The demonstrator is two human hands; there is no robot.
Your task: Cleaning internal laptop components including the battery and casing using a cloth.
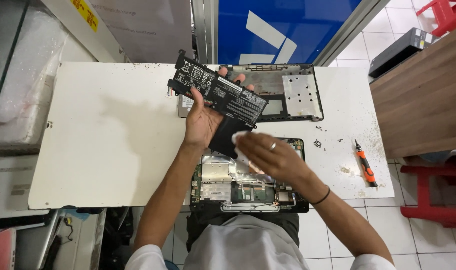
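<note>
Left to right on the white desk (pixel 103 150):

Left half carries nothing but specks.

Left hand (pixel 203 120) holds a flat black laptop battery (pixel 218 92) lifted over the desk's far-middle, fingers wrapped round its edge from below, thumb on the near side. Battery is tilted, top face covered in white printed labels and symbol icons; short wire tail at its left end.

Right hand (pixel 268 155) presses a small white wipe (pixel 239 136) against the battery's lower black corner, fingers flat and closed on the wipe. Ring on one finger, dark band at the wrist.

Behind the battery, at the far edge: laptop bottom cover (pixel 298 95), dark frame, pale perforated plate inside.

Near edge, under the right forearm: opened laptop chassis (pixel 248 192), board and foil shielding exposed.

Progress, as I judge it: cover off, battery out, battery being wiped. Reassembly all still open.

Right side: loose screws (pixel 320 135), then an orange-handled screwdriver (pixel 365 165) near the right edge.

Signs: yellow label strip top left off the desk; blue panel with white shapes behind the far edge.
</note>
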